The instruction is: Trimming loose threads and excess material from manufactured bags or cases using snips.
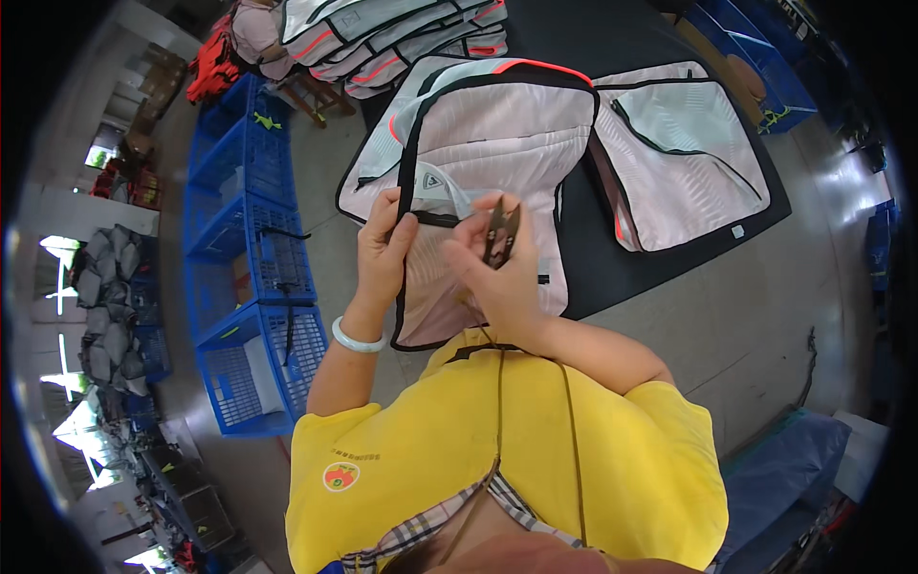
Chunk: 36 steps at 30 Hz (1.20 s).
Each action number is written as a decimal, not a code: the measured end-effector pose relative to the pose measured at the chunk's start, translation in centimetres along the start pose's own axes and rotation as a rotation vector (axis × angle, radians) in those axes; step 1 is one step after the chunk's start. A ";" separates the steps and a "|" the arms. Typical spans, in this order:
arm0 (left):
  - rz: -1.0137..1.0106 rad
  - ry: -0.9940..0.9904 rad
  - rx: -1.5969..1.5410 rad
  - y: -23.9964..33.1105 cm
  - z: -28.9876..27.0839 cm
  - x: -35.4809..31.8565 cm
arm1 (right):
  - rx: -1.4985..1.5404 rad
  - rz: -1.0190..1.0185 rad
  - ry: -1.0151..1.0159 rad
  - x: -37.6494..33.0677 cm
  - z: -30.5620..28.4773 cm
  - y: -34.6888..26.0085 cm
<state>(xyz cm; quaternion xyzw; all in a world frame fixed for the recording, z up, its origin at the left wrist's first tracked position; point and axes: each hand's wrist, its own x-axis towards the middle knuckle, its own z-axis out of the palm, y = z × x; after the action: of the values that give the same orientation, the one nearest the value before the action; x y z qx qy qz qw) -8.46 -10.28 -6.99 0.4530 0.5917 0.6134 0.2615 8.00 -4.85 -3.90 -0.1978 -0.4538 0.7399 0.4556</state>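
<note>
My left hand point(383, 256) pinches the black-bound edge of an opened bag piece point(507, 120) made of pale pink and white fabric with an orange-red trim. In my right hand point(509, 285) is a pair of dark thread snips point(500, 234), blades pointing away from me. The right fingertips are beside a white label point(437, 187) with a dark triangular mark, close to the left thumb. Whether they touch the label I cannot tell. Part of the bag piece hangs over the near table edge, against my yellow shirt.
A similar zipped bag piece point(684, 158) lies on the black table point(612, 273) at right. More are stacked point(392, 43) at the far left. Blue plastic crates point(251, 249) line the left side, and another blue crate point(755, 67) stands beyond the table. A cord point(500, 402) hangs down my front.
</note>
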 end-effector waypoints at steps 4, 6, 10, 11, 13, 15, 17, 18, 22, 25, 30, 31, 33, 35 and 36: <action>-0.007 0.004 -0.040 -0.2 -0.1 -0.6 | 0.048 0.077 0.108 1.0 -0.7 -0.2; -0.076 0.021 -0.078 -0.8 -0.3 -1.1 | -0.008 0.160 0.085 0.5 -1.6 0.3; -0.136 0.003 -0.097 -0.6 -0.5 -1.5 | -0.096 0.039 -0.037 -0.2 -1.7 1.7; -0.125 -0.010 -0.099 -0.8 -0.6 -1.7 | -0.094 0.045 -0.037 -0.2 -1.7 1.7; -0.116 -0.025 -0.100 -1.0 -0.7 -1.9 | -0.297 -0.105 -0.167 -0.1 -1.7 1.7; -0.084 -0.064 -0.124 -1.0 -0.3 -2.2 | -0.351 -0.153 -0.154 0.2 -1.7 2.3; -0.097 -0.062 -0.103 -1.1 0.0 -2.4 | -0.447 -0.299 -0.203 0.5 -2.1 2.4; -0.114 -0.071 -0.140 -1.4 0.1 -2.5 | -0.447 -0.300 -0.203 0.6 -2.3 2.5; -0.132 -0.043 -0.204 -2.1 0.6 -2.6 | -0.512 -0.334 -0.225 1.0 -3.1 2.5; -0.164 0.003 -0.244 -2.6 0.0 -2.1 | -0.459 -0.285 -0.246 1.0 -4.2 2.6; -0.261 0.087 -0.345 -2.6 0.0 -0.5 | -0.311 -0.108 -0.098 0.8 -9.5 2.0; -0.248 0.082 -0.362 -3.0 -0.3 -0.5 | -0.337 -0.073 -0.119 0.8 -11.8 1.7; -0.314 0.013 -0.180 -3.6 -1.1 -1.0 | -0.485 -0.070 -0.157 0.4 -16.1 1.1; -0.329 -0.108 0.034 -4.1 -2.2 -2.7 | -0.741 -0.045 -0.175 -0.7 -20.4 -0.3; -0.318 -0.165 0.022 -3.5 -1.7 -3.5 | -0.763 -0.055 -0.166 -1.4 -22.5 -0.3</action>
<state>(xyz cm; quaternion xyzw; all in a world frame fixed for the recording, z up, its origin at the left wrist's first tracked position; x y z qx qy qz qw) -9.14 -13.53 -11.04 0.4055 0.6391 0.5187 0.3977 24.73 5.02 -15.30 -0.2802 -0.7368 0.5190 0.3306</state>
